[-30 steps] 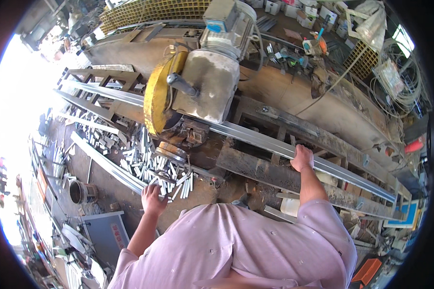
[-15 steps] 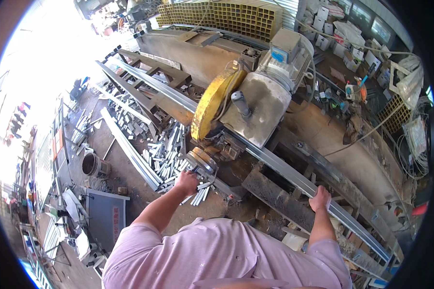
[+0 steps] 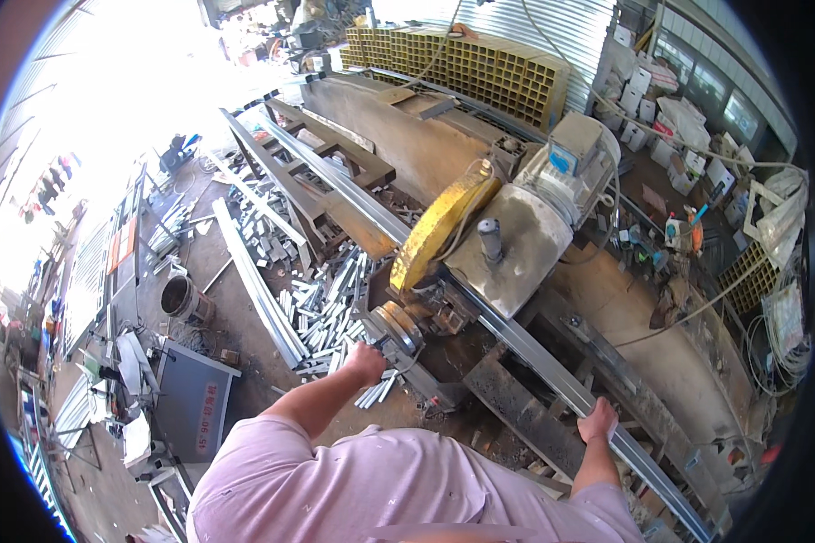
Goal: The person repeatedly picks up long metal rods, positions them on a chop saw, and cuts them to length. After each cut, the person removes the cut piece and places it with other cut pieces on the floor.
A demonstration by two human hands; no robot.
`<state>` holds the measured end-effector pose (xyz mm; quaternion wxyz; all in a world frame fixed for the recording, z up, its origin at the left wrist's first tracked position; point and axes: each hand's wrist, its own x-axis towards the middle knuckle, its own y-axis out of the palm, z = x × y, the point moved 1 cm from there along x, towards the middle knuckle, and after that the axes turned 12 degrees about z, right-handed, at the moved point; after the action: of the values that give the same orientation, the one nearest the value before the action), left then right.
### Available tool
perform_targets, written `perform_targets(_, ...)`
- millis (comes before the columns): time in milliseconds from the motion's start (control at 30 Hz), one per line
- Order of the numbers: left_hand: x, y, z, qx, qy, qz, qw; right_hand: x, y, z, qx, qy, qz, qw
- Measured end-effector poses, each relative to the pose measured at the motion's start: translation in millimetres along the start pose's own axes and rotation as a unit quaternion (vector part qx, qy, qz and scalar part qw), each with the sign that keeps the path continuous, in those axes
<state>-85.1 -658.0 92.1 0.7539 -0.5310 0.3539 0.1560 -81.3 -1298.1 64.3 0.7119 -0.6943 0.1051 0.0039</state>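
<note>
My right hand (image 3: pixel 598 421) is closed around a long silvery metal profile (image 3: pixel 534 355), which runs diagonally through a cut-off saw. My left hand (image 3: pixel 364 365) forms a fist at the handle of a round clamp (image 3: pixel 397 328) on the saw's near side; the fingers hide most of that handle. Over the profile sits the saw's yellow blade guard (image 3: pixel 444 222), with a grey motor (image 3: pixel 566 172) behind it. A dark upright grip (image 3: pixel 490 237) on the saw's stained housing (image 3: pixel 516 258) is untouched. The blade itself is hidden.
Short metal offcuts (image 3: pixel 321 312) lie heaped on the floor beside the saw, near longer profiles (image 3: pixel 254 281). A bucket (image 3: pixel 183 297) and a grey panel (image 3: pixel 193 398) stand at left. Yellow square tubes (image 3: pixel 462 72) are stacked behind; a cable (image 3: pixel 688 312) hangs at right.
The whole view has shifted, so the saw and profile appear lower and farther right. Both hands keep their holds on the clamp handle and the profile.
</note>
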Motion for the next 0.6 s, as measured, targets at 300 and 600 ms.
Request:
perform_targets(300, -0.8, 4.0, -1.6, -0.011, -0.002, 0.003, 1.0, 0.8, 2.2, 0.0, 0.003, 0.01, -0.005, 1.0)
perform_targets(600, 12.5, 14.7, -0.8, -0.01, 0.001, -0.028, 1.0, -1.6, -9.0, 3.9, -0.006, 0.038, 0.028, 0.999)
